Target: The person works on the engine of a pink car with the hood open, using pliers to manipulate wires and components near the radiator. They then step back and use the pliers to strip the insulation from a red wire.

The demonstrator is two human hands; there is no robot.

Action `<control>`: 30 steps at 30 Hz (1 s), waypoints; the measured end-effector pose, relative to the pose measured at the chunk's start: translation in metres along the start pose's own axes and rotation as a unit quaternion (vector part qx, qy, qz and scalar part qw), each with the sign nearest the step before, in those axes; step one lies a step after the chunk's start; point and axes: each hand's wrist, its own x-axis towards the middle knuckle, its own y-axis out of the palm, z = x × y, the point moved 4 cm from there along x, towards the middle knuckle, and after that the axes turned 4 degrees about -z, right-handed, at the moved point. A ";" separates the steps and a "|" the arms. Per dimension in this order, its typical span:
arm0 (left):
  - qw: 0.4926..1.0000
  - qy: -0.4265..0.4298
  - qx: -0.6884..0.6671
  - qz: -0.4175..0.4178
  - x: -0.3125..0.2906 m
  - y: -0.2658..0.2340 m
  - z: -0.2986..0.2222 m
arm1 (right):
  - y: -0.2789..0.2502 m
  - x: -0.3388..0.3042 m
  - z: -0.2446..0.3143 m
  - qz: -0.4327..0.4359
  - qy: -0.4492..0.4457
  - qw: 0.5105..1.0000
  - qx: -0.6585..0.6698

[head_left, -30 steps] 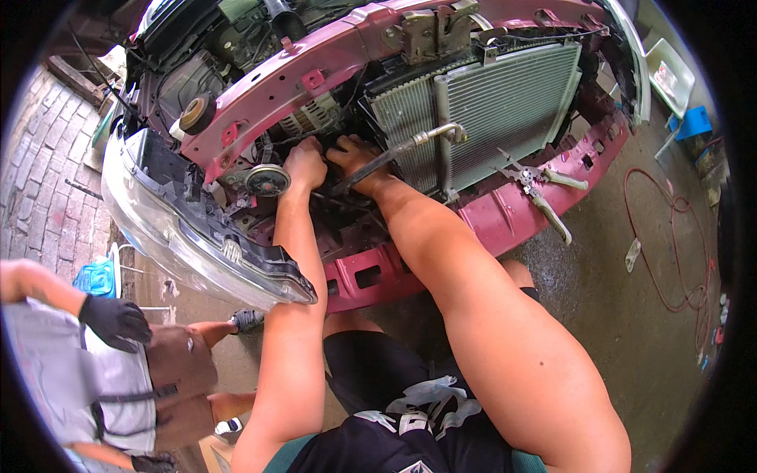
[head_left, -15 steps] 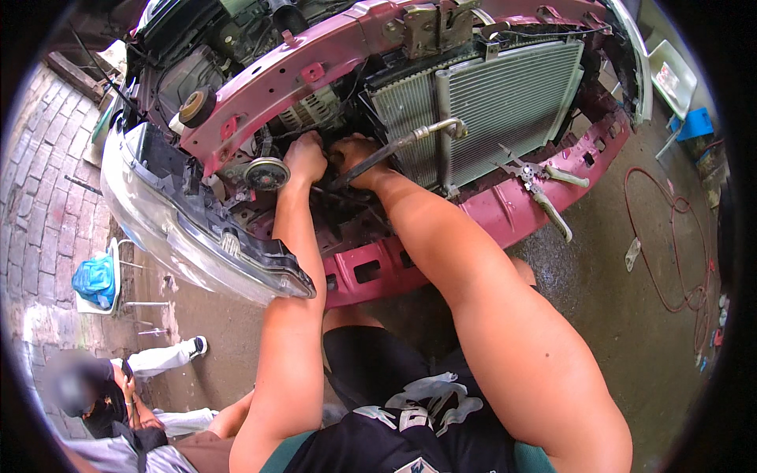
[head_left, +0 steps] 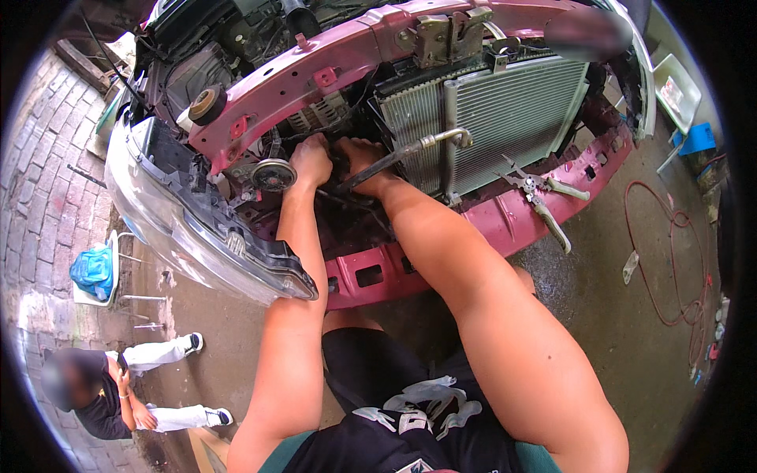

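Left hand [head_left: 312, 163]: fingers curled together; right hand [head_left: 359, 154]: fingers bent, tips hidden (cannot tell what either pinches). Both at upper centre of frame, behind pink bumper beam [head_left: 495, 223]. Black hose [head_left: 375, 167], metal-ended, slants across right hand there. Disc horn [head_left: 272, 176] just beside left. Condenser [head_left: 516, 106] upper right; pliers [head_left: 532, 185] on beam; headlamp [head_left: 209, 236] left.

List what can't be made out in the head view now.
Head view:
Left hand: any held part, hidden behind the hand itself.
Right hand: likewise; black hose also covers some.
Pink crossmember: right end, under blurred patch.
Engine bay: cut off by top edge.
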 end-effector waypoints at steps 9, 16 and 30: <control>1.000 0.027 0.005 0.007 0.004 0.004 0.002 | 0.002 -0.003 0.000 -0.070 -0.086 0.993 -0.051; 1.000 0.008 0.001 0.017 0.001 -0.001 -0.004 | 0.004 0.003 0.003 -0.046 -0.071 0.994 -0.070; 1.000 0.021 -0.018 0.005 0.010 0.001 -0.014 | 0.055 0.031 -0.066 0.078 0.074 0.984 0.139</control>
